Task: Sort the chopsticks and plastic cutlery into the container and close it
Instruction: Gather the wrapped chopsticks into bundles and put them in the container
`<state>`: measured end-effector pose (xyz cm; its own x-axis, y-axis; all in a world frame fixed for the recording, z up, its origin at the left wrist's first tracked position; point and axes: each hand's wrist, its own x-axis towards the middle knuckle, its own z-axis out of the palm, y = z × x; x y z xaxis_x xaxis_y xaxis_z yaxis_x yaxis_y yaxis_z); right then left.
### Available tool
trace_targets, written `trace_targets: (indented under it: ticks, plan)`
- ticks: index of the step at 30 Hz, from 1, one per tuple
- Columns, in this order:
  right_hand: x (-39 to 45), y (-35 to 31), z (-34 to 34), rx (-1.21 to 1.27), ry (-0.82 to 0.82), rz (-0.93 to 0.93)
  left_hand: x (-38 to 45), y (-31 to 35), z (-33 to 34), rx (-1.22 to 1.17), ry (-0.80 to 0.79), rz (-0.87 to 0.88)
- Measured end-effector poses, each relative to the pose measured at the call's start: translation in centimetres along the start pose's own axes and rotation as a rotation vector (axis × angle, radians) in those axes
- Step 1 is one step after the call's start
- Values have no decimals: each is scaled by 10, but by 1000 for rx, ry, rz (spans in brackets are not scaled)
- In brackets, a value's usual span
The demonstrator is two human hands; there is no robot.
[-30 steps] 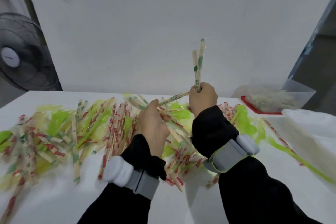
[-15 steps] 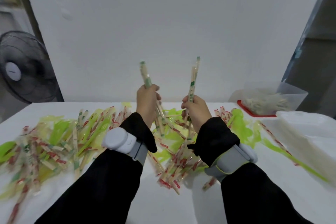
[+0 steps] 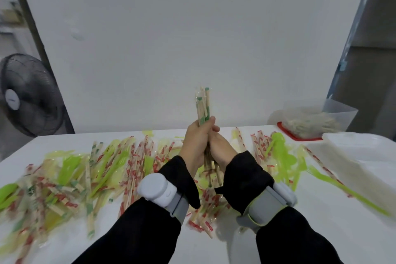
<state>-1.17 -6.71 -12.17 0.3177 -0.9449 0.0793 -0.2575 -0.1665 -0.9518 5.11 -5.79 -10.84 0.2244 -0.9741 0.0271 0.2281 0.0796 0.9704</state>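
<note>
You are gripping a bundle of wrapped chopsticks upright in both hands: your left hand is curling round it high up, your right hand is clasping it just below. More chopsticks and green cutlery are lying strewn across the table. The container is sitting at the far right, partly filled.
</note>
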Motion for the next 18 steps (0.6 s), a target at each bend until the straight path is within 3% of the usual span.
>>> trace_targets:
  ticks: [3, 5, 8, 12, 16, 18]
  plan:
    - [-5, 4, -11, 331, -118, 43, 10, 4, -1, -17, -53, -66]
    - [-3, 1, -20, 234, -145, -9, 15, 12, -2, 47, -156, -123]
    - [7, -3, -22, 114, -43, -24, 21, 31, 2, 276, -292, -150]
    - [22, -5, -30, 471, 128, 98, 44, 59, -3, 614, -503, -123]
    - [26, 6, -47, 949, 235, 171, 73, 51, -23, 959, -419, -78]
    - [27, 14, -49, 1053, 244, 213, 82, 31, -32, 1301, -409, -106]
